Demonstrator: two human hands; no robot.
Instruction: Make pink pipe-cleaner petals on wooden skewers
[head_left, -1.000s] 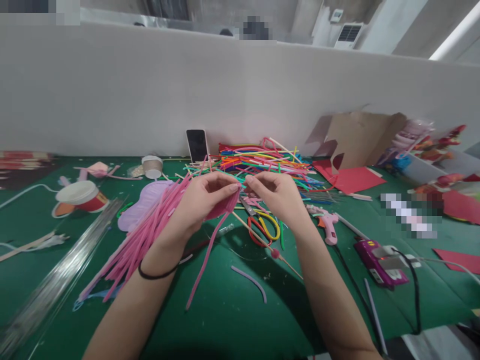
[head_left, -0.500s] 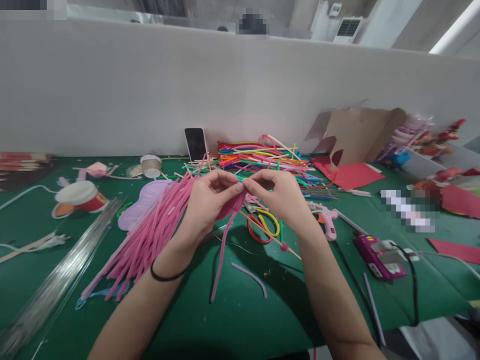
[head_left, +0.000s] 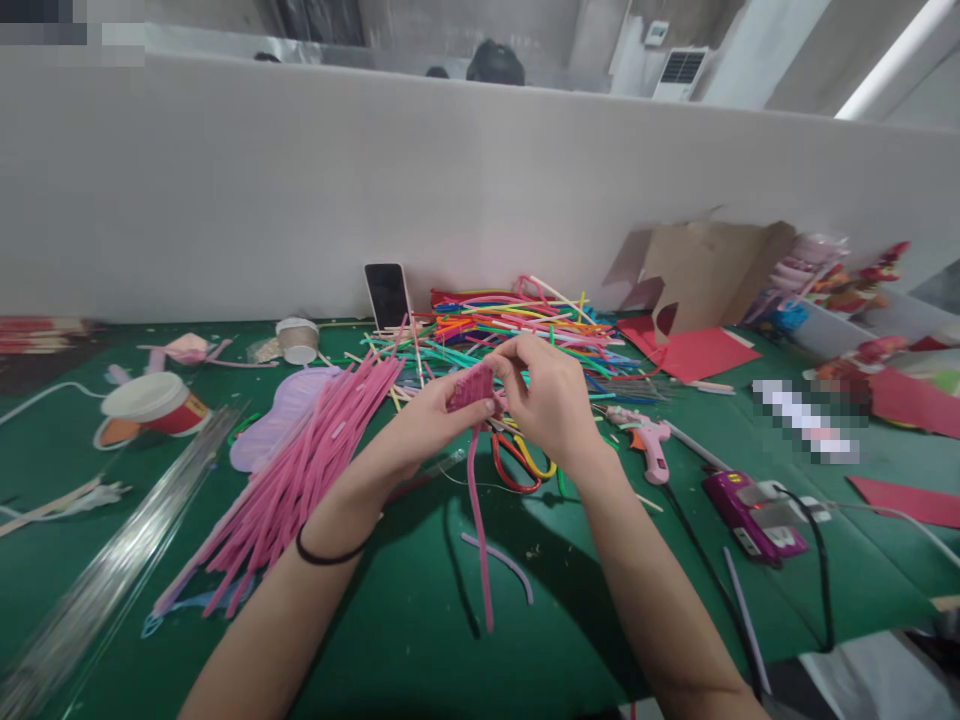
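Between my two hands, above the middle of the green table, is a small pink woven piece of pipe cleaners. My left hand grips it from the left, thumb along its lower edge. The fingers of my right hand pinch its right side. One loose pink pipe cleaner hangs from it toward the table. Under my hands lie scissors with red and yellow handles. A bundle of pink pipe cleaners lies left of my left hand. A short purple pipe cleaner rests below.
A pile of coloured pipe cleaners lies at the back, near an upright phone. To the right are a pink glue gun and a purple power strip with cables. A paper cup stands left, beside clear thin sticks.
The woven piece has turned up and now shows its face between my hands. Its hanging pipe cleaner has swung right. A stick with a pink bead no longer shows below my right hand.
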